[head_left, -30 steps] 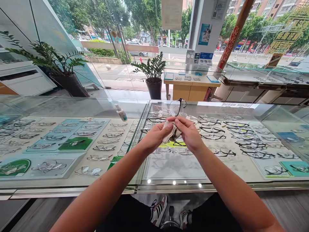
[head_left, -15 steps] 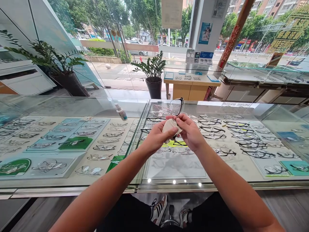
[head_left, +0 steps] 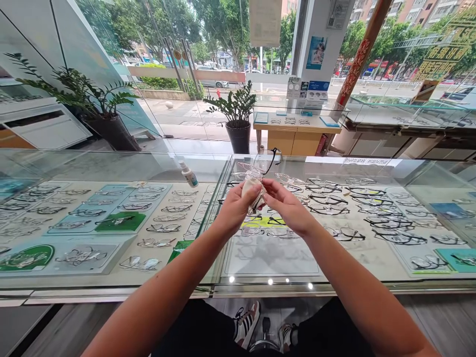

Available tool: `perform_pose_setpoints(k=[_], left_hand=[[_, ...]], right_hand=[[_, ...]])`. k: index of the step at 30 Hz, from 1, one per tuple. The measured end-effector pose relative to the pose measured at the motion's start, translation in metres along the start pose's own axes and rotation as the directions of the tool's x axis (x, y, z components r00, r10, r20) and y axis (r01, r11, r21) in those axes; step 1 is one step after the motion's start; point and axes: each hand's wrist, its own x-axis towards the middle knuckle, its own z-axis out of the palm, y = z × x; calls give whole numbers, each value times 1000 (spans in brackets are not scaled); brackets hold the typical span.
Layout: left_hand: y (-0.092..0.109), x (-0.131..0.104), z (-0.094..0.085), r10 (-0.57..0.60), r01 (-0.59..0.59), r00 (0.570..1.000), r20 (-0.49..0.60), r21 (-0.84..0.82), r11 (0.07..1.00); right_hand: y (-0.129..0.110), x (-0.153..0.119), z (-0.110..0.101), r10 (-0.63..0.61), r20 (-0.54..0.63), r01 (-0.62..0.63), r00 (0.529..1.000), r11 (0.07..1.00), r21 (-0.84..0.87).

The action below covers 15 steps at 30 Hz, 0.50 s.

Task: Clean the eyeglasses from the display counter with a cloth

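Above the glass counter, both hands meet around one pair of dark-rimmed eyeglasses (head_left: 274, 160). One lens and rim stick up beyond the fingers; the rest is mostly covered. My left hand (head_left: 231, 207) is closed on a pale cloth (head_left: 248, 190), pinching it around the lower part of the eyeglasses with the thumb on top. My right hand (head_left: 288, 206) grips the frame near its middle, fingertips close to the cloth. Exactly where the right fingers touch the frame is partly hidden. A small white spray bottle (head_left: 189, 174) stands on the counter to the left.
Under the glass top (head_left: 271, 255) lie rows of spectacles, with a green display card (head_left: 121, 221) among them. A potted plant (head_left: 238, 131) stands behind the counter. Farther back is a wooden display table (head_left: 297, 135). My shoes (head_left: 247, 325) show below the front edge.
Both hands have shifted slightly left with the eyeglasses and cloth. The eyeglasses have turned, so the upper rim now appears more edge-on, and the cloth is folded differently around them.
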Motion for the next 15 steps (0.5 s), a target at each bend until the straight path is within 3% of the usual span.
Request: perform_pose_setpoints(k=[8, 15], left_hand=[[-5, 3, -6, -73, 69, 995, 69, 53, 996], [-13, 1, -11, -95, 73, 968, 233, 99, 992]], right_hand=[[-9, 3, 2, -77, -262, 69, 962, 997, -39], [-14, 2, 2, 43, -282, -28, 958, 998, 57]])
